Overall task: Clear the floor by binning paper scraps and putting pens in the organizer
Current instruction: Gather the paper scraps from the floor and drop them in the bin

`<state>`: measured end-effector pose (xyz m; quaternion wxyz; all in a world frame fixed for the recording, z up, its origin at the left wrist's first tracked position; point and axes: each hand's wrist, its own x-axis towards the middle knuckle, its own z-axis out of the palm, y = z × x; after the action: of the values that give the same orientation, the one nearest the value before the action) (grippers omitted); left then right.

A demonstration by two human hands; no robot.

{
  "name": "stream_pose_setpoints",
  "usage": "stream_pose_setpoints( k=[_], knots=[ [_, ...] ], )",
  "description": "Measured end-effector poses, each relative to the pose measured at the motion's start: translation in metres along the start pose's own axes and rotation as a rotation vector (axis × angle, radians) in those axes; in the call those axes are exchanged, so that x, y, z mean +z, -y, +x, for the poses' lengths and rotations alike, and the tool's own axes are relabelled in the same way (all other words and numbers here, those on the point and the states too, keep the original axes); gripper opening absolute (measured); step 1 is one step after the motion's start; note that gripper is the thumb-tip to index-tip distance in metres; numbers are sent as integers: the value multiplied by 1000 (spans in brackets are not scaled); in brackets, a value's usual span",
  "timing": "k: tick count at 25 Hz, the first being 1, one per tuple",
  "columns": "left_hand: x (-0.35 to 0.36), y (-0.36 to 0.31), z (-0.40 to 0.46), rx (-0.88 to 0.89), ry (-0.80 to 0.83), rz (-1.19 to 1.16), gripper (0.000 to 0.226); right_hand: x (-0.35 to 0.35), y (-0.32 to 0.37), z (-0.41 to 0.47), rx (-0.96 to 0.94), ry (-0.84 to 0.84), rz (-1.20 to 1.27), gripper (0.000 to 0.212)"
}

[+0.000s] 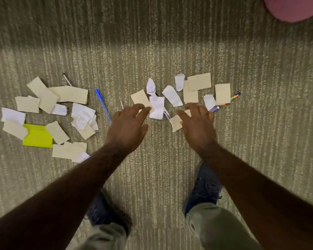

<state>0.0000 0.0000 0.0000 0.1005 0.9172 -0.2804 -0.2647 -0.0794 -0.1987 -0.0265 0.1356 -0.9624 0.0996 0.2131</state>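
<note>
Head view: left hand (127,127) and right hand (197,123) both spread open, empty, over paper scraps (43,98) strewn across carpeted floor (152,168). Blue pen (103,105) left of left hand; multicoloured pen (235,96) far right.

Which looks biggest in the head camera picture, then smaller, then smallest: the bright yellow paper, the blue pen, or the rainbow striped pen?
1. Bright yellow paper: covers the most area.
2. Blue pen: long but thin.
3. Rainbow striped pen: shortest showing, though paper seems to hide part of it, so its full length is unsure.
</note>
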Motion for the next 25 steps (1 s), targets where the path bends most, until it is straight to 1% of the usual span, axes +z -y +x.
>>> stream_pose_setpoints(
  k=[4, 6, 7, 9, 11, 14, 15, 17, 20, 22, 25],
  knots=[
    [22, 1, 26, -16, -10, 56, 60, 21, -6, 18, -20, 84, -29, 56],
    [29, -1, 38, -21, -15, 71, 66, 28, -11, 21, -32, 93, -33, 54],
    [32, -2, 43, -25, -21, 94, 69, 28, -14, 21, -35, 92, -37, 48],
    [36, -4, 53, -34, -29, 150, 71, 22, -23, 21, -38, 81, -18, 30],
    [40, -9, 60, -47, -35, 180, 64, 13, -35, 21, -24, 32, 43, 17],
    [44, -12, 62, -60, -63, 172, 47, 3, -40, 25, 41, -16, 175, 22],
    [45, -12, 60, -65, -66, 165, 47, 2, -36, 30, 66, -34, 229, 22],
    [47, -10, 57, -61, -54, 152, 56, 3, -24, 44, 92, -87, 327, 21],
    [50, -6, 53, -51, -38, 151, 67, 10, -2, 66, 111, -158, 410, 12],
    [53, -2, 51, -66, -37, 153, 67, 17, 8, 75, 142, -155, 435, 13],
    [59, 7, 47, -69, -33, 145, 67, 27, 18, 79, 170, -164, 400, 18]
  ],
)
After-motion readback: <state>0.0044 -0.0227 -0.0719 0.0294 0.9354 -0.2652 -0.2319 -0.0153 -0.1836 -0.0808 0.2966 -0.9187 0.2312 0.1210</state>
